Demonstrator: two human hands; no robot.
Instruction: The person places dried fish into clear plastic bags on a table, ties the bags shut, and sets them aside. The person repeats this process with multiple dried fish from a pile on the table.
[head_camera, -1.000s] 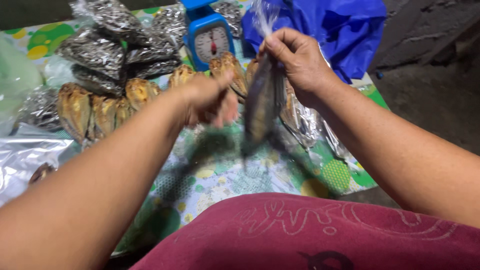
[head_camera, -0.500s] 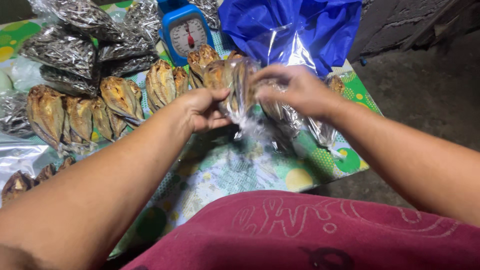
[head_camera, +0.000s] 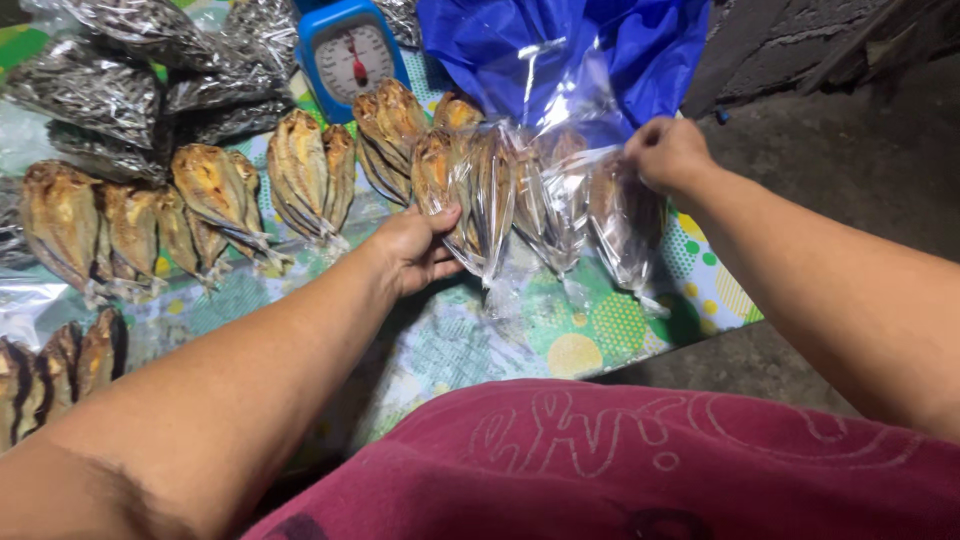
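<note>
While the left hand (head_camera: 420, 250) grasps one clear bag of dried fish (head_camera: 470, 195) and the right hand (head_camera: 665, 152) pinches another bag's top (head_camera: 625, 215), both near the bench's right edge (head_camera: 735, 305), the slippery film could slide off.

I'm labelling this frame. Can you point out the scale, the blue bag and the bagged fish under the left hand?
scale (head_camera: 345, 62), head view, on its dial face.
blue bag (head_camera: 640, 45), head view, on its upper fold.
bagged fish (head_camera: 482, 195), head view, on the clear wrap mid-body.

Both forearms are bare, and the person wears a maroon shirt (head_camera: 620, 460) with raised tone-on-tone lettering across the front.
</note>
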